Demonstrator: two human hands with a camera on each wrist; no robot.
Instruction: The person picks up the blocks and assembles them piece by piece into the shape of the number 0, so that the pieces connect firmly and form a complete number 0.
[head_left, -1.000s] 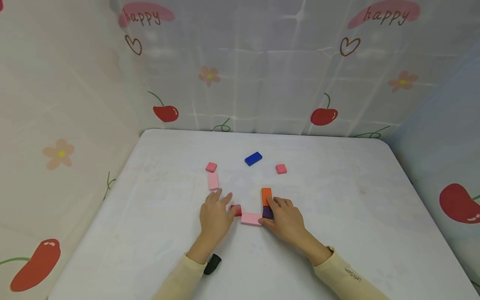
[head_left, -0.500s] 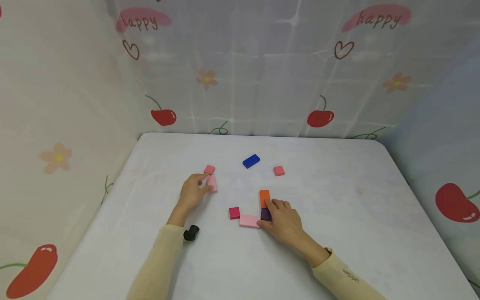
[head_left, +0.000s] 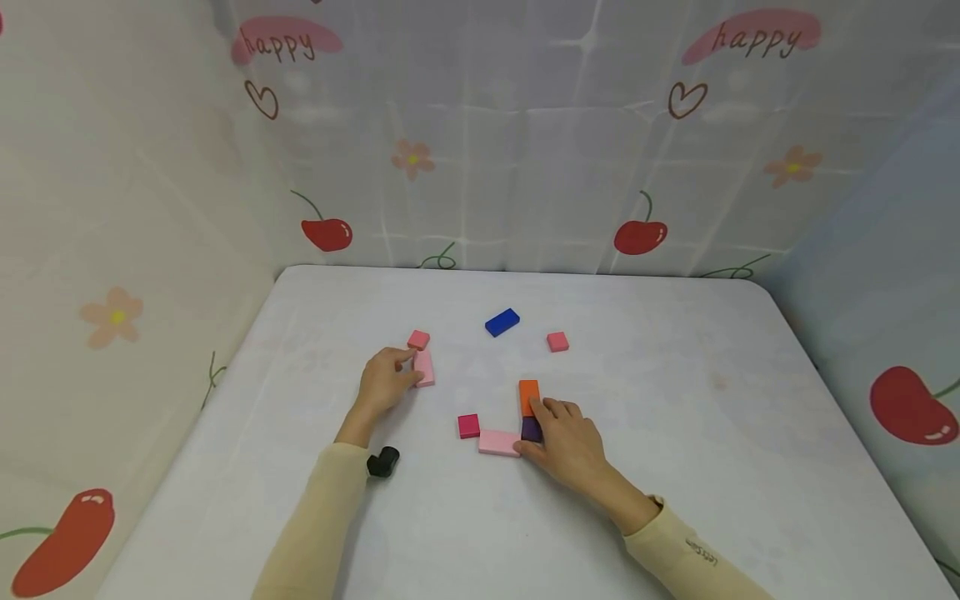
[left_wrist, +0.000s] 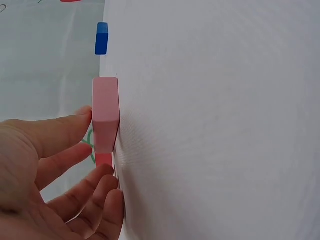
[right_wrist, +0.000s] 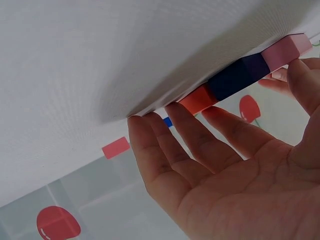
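My left hand (head_left: pixel 382 383) is at a light pink block (head_left: pixel 424 368) on the left of the table. Its index finger and thumb lie at the block's far and near ends; in the left wrist view the thumb touches the light pink block (left_wrist: pixel 106 100). Just beyond it lies a coral square block (head_left: pixel 418 339). My right hand (head_left: pixel 568 442) rests against an L of blocks: index finger on the orange block (head_left: pixel 528 396), thumb at the end of another light pink block (head_left: pixel 497 442). Between them sits a dark purple block (right_wrist: pixel 237 75), partly hidden in the head view.
A crimson square block (head_left: pixel 468 427) stands at the left end of the front light pink block. Farther back lie a blue block (head_left: pixel 502 322) and a second coral square (head_left: pixel 557 342). A white cloth (head_left: pixel 750 467) covers the table.
My left hand has left the crimson square and moved left and away to the light pink block. Its index finger has drawn back from the coral square. The right hand stays where it was.
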